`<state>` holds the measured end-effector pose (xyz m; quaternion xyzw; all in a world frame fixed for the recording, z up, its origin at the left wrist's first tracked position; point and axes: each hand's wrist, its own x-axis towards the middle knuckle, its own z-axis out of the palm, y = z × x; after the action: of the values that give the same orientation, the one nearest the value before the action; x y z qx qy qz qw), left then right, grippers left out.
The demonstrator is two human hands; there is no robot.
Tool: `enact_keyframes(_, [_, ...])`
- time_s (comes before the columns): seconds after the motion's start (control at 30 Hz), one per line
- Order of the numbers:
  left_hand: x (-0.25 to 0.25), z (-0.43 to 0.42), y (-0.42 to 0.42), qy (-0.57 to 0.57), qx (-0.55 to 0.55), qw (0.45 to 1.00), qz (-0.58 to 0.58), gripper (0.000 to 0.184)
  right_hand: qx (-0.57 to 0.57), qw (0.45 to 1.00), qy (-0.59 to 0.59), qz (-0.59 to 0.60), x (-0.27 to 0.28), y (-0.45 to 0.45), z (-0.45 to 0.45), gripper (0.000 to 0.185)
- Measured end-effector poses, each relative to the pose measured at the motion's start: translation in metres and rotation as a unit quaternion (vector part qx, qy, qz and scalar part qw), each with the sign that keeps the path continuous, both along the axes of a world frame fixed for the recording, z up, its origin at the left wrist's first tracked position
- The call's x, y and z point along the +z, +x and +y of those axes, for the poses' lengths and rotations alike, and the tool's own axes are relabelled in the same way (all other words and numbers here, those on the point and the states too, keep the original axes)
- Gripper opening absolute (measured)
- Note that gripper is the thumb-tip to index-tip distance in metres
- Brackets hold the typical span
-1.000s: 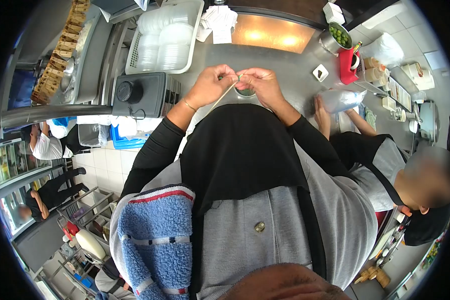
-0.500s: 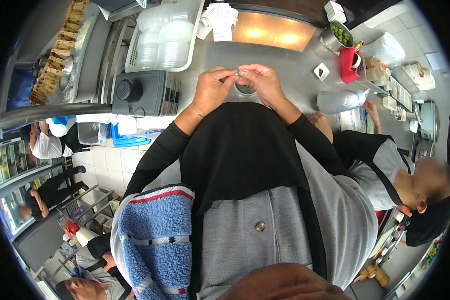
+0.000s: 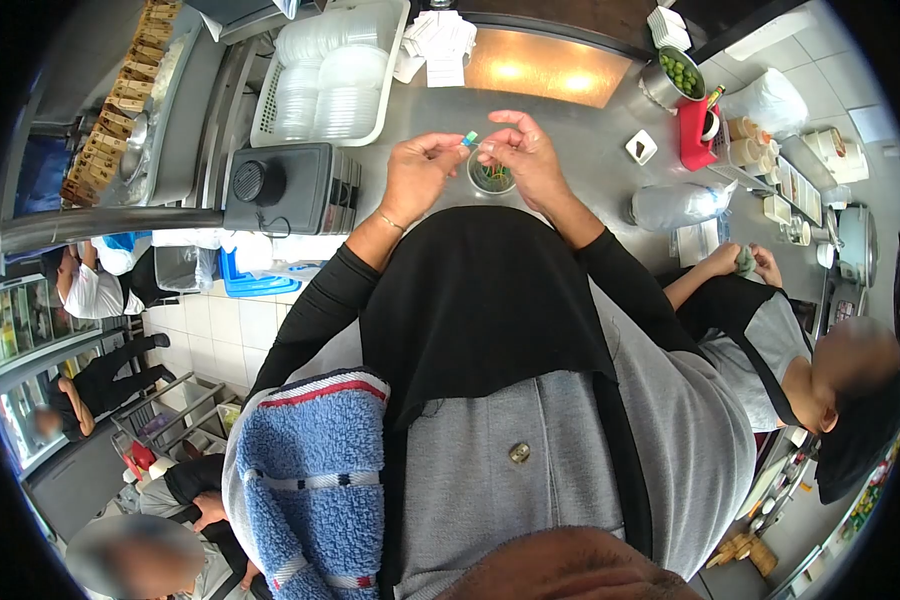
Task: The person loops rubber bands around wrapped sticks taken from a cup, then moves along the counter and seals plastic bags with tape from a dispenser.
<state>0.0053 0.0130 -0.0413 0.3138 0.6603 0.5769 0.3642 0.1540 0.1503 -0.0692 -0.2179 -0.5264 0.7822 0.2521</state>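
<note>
Thumb and fingertips of my left hand [image 3: 417,178] are closed on a small green-and-blue piece [image 3: 471,138]. To its right is my right hand [image 3: 526,165]; its thumb and a finger come together close to that piece, while other fingers stretch upward. What the right fingertips pinch, if anything, is too small to make out. Below and between both hands stands a round clear container [image 3: 492,178] with thin green and orange-red bits inside. It rests on the steel counter [image 3: 420,115].
At the back left, a white basket [image 3: 380,120] holds stacked clear plastic containers. A dark grey box [image 3: 280,185] is left of my hands. On the right are a small white dish [image 3: 641,147], a red holder [image 3: 698,135], a pot of green fruit [image 3: 660,85] and a co-worker [image 3: 770,340].
My hands have come slightly apart and the right fingers have lifted. More of the green-and-blue piece and the container shows. The co-worker's hands have moved together, around a greyish cloth-like thing.
</note>
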Motion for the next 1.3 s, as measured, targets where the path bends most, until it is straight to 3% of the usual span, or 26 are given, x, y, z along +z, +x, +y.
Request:
enact_keyframes(0.2, [-0.017,0.001,-0.007,0.01,0.015,0.998,0.053,0.02,0.007,1.0,-0.003,-0.016,0.009,0.004,0.0,0.041])
enact_keyframes(0.3, [-0.008,0.0,-0.002,-0.01,-0.005,1.0,0.023,0.019,0.033,0.999,0.01,-0.033,0.013,0.003,0.001,0.041])
enact_keyframes(0.4, [-0.012,-0.001,-0.009,-0.03,-0.01,0.999,0.012,0.023,-0.037,0.969,0.21,-0.122,-0.013,0.009,0.021,0.04])
enact_keyframes(0.43, [-0.014,-0.003,-0.011,-0.021,-0.006,1.0,0.012,0.022,-0.073,0.948,0.273,-0.145,-0.032,0.014,0.032,0.031])
enact_keyframes(0.53, [-0.019,-0.01,-0.016,-0.009,0.001,1.0,-0.006,0.023,-0.056,0.868,0.441,-0.221,-0.051,0.028,0.049,0.023])
enact_keyframes(0.63, [-0.022,-0.011,-0.022,-0.01,-0.007,0.997,-0.072,0.025,0.023,0.883,0.399,-0.247,-0.042,0.03,0.041,0.023])
enact_keyframes(0.73, [-0.022,-0.012,-0.023,0.004,-0.015,0.984,-0.177,0.028,0.049,0.953,0.277,-0.112,-0.027,0.011,0.02,0.03])
enact_keyframes(0.8, [-0.018,-0.011,-0.023,0.017,-0.019,0.973,-0.23,0.029,0.086,0.978,0.159,-0.104,-0.009,-0.002,0.007,0.032])
enact_keyframes(0.83, [-0.019,-0.011,-0.022,0.017,-0.023,0.976,-0.218,0.029,0.103,0.985,0.099,-0.097,-0.003,-0.007,0.003,0.032])
enact_keyframes(1.03, [-0.018,-0.007,-0.017,0.011,-0.016,0.99,-0.139,0.027,0.099,0.991,0.041,-0.083,-0.012,-0.02,0.002,0.026])
enact_keyframes(1.2, [-0.013,-0.008,-0.016,0.038,0.018,0.994,-0.105,0.022,0.084,0.992,0.038,-0.09,-0.017,-0.016,-0.001,0.018])
enact_keyframes(1.3, [0.003,-0.011,-0.018,-0.033,0.003,0.999,-0.039,0.016,0.076,0.991,0.061,-0.086,-0.025,-0.015,0.009,0.016])
